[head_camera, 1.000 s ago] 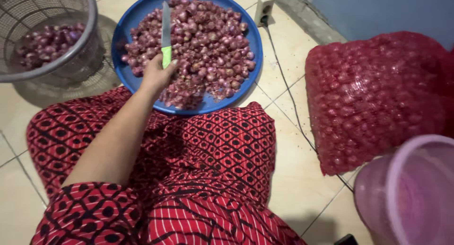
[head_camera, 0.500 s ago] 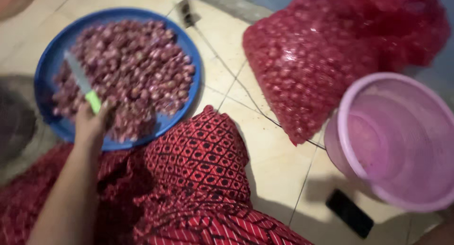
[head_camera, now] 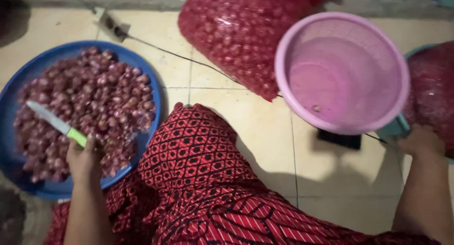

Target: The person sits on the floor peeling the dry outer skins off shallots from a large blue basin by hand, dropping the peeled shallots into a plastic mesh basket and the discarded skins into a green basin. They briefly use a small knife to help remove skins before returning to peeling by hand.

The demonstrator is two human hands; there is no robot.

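My left hand (head_camera: 82,160) grips a knife (head_camera: 47,118) by its green handle, the blade pointing up and left over a heap of small red shallots (head_camera: 99,100). The shallots lie in a round blue tray (head_camera: 28,70) on the tiled floor. My right hand (head_camera: 422,142) is at the far right, beside the lower edge of an empty pink plastic basket (head_camera: 340,74) and against the teal rim of a basin (head_camera: 392,128) holding more shallots (head_camera: 432,89). Its fingers are hidden.
A large red mesh sack (head_camera: 236,32) full of shallots lies behind the basket. A power socket (head_camera: 113,25) with a thin cable (head_camera: 189,59) runs across the tiles. A flat black object (head_camera: 338,140) sits under the basket. My lap wears red patterned cloth (head_camera: 198,169).
The view has swung to the right, bringing the whole pink basket, the teal basin and my right hand into sight. My left hand stays on the tray with the knife.
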